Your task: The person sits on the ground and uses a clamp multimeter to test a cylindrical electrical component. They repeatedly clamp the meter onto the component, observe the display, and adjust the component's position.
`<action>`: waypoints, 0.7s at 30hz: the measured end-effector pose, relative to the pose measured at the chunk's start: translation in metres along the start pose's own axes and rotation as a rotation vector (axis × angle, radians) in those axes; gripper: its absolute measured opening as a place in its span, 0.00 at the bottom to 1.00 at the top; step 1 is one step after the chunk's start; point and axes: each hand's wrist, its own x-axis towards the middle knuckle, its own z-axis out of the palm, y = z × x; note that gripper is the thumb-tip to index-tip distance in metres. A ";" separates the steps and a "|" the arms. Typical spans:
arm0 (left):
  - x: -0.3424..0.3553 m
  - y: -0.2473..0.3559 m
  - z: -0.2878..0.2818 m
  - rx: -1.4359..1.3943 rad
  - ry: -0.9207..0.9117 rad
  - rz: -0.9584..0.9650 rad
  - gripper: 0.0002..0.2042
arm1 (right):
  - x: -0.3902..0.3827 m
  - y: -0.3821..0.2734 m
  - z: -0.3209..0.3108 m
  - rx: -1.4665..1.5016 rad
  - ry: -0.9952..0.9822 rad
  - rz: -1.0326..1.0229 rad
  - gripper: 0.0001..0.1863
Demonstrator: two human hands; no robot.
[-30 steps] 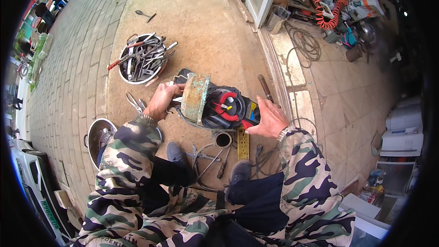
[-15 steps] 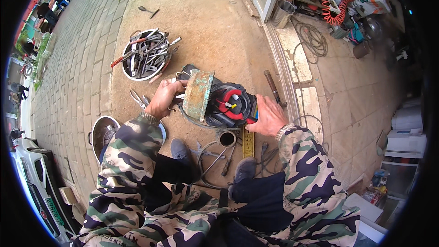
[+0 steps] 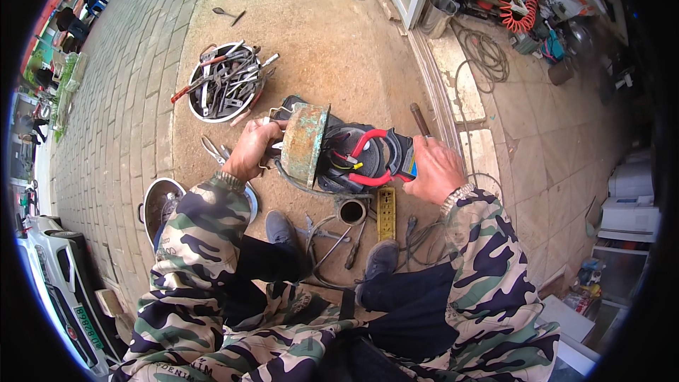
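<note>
A rusty, green-flecked round metal housing [image 3: 304,143] with a dark open body [image 3: 332,187] stands upright in front of me. My left hand [image 3: 251,147] is closed at its left side, beside thin pale wires, its fingers pinched on something small that I cannot make out. On the other side my right hand [image 3: 437,170] grips a clamp meter [image 3: 404,159]. The meter's curved red jaws [image 3: 373,139] reach over the dark body. Close to the jaw ends lie thin wires with a yellow tip [image 3: 358,165]. The palm hides most of the meter's body.
A white basin of hand tools [image 3: 225,85] stands at the far left. Between my shoes lie a yellow power strip [image 3: 385,213], a short pipe [image 3: 351,212] and cables [image 3: 417,240]. A hammer-like tool [image 3: 420,119] lies beyond my right hand. A metal bowl [image 3: 157,205] stands left.
My right hand has drawn the clamp meter to the right, so more of its red jaws shows. My left hand and the housing have barely shifted.
</note>
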 end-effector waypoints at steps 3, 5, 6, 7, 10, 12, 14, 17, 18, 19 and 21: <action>-0.003 0.004 0.005 -0.004 0.021 0.004 0.18 | 0.000 0.019 -0.003 -0.003 -0.015 0.042 0.38; -0.006 0.004 0.007 -0.021 0.067 0.017 0.17 | 0.000 0.028 -0.014 0.017 -0.063 0.123 0.38; -0.005 0.003 0.005 -0.008 0.043 0.003 0.17 | -0.003 0.035 -0.020 0.004 -0.087 0.169 0.39; -0.003 0.001 0.000 0.005 0.020 -0.011 0.17 | -0.005 0.043 -0.022 -0.009 -0.105 0.218 0.40; 0.007 -0.013 -0.005 -0.014 0.013 0.005 0.17 | -0.007 0.071 -0.014 -0.023 -0.202 0.399 0.45; 0.003 -0.009 -0.007 -0.022 0.044 0.019 0.18 | -0.008 0.085 -0.002 -0.040 -0.285 0.431 0.49; 0.003 -0.009 -0.003 -0.026 0.056 -0.004 0.18 | -0.013 0.095 0.008 -0.056 -0.369 0.457 0.51; 0.004 -0.007 -0.001 -0.036 0.036 -0.001 0.19 | -0.013 0.094 0.008 -0.046 -0.498 0.458 0.52; 0.003 -0.006 0.000 -0.034 0.043 -0.004 0.18 | -0.013 0.094 0.008 -0.041 -0.504 0.443 0.52; 0.001 -0.003 0.003 -0.032 0.051 -0.007 0.17 | -0.012 0.095 0.009 -0.035 -0.510 0.427 0.52; 0.002 -0.006 0.002 0.067 0.024 0.092 0.13 | -0.011 0.097 0.009 -0.030 -0.515 0.408 0.51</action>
